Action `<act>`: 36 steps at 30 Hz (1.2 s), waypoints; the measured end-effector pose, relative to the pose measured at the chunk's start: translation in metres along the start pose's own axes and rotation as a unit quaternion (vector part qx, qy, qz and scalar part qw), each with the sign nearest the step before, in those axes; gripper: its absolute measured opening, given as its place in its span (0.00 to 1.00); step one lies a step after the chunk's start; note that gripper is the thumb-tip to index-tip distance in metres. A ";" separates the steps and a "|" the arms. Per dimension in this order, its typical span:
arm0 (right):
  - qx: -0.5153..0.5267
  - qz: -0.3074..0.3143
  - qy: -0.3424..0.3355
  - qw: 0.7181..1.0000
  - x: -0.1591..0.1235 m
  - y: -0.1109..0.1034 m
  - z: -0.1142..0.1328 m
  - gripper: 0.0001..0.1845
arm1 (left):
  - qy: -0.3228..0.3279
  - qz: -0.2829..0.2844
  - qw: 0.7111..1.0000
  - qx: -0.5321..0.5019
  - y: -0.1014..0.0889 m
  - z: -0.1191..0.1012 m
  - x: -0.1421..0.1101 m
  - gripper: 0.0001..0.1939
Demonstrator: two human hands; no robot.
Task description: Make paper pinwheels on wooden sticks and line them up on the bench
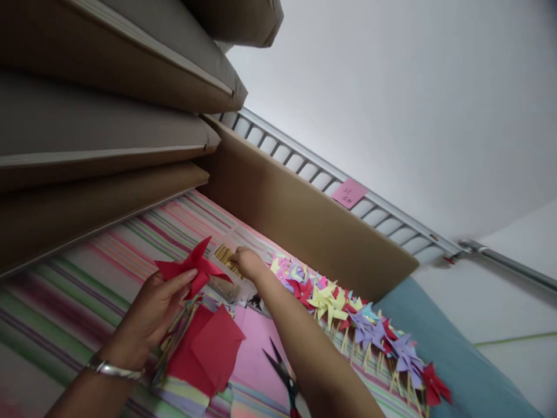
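My left hand (167,293) pinches a red paper pinwheel (196,268) between thumb and fingers, its folded blades spread out. My right hand (249,262) reaches into a clear plastic box (225,288) of thin wooden sticks (224,254). Its fingers are bent together at the sticks, and whatever they grip is hidden. Below the hands lie red paper squares (217,348) on other coloured paper. Black-bladed scissors (281,371) rest partly open on a pink sheet (255,342), beside my right forearm.
Finished pinwheels on sticks (365,322) lie in a long row to the right. A brown board (296,203) stands behind, against a metal rail with a pink note (349,193). Stacked cushions (108,116) fill the left. Striped cloth (65,302) covers the surface.
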State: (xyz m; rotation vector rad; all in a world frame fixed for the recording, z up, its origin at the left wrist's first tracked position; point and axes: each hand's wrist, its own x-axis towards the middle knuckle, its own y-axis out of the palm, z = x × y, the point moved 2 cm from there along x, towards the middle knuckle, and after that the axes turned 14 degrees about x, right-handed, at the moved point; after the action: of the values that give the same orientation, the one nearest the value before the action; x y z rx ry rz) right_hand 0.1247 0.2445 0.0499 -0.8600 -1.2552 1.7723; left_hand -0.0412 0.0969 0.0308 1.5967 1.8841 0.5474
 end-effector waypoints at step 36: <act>0.627 -0.310 0.069 0.712 -0.233 0.058 -0.019 0.07 | 0.159 0.292 0.802 0.496 0.067 0.081 -0.033 0.04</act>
State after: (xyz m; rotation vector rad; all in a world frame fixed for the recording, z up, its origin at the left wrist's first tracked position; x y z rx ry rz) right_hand 0.2368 0.0358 0.0088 0.2407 0.0167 1.4506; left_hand 0.0658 0.0720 0.0214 2.9910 2.0166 -0.0116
